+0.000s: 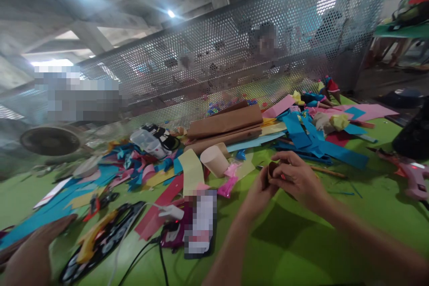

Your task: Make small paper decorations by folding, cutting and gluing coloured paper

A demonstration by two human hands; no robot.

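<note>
Just right of the middle of the view, my two hands meet above the green table [278, 250]. My left hand [263, 187] is closed on a small brown piece [272, 170], which looks curled. From the right, my right hand [296, 178] pinches the same piece with bent fingers. Part of the piece is hidden behind the fingers. Nearest to my hands are a pink shiny packet [229, 183], a cream roll [214, 161] and blue strips [298, 132].
Brown rolled sheets [224, 123] lie behind, against a perforated metal screen [201, 67]. A pink glue gun [415, 176] is at the right, a yellow one [95, 234] at the left. A phone [201, 223], cables and a co-worker's arm [33, 250] are at the lower left.
</note>
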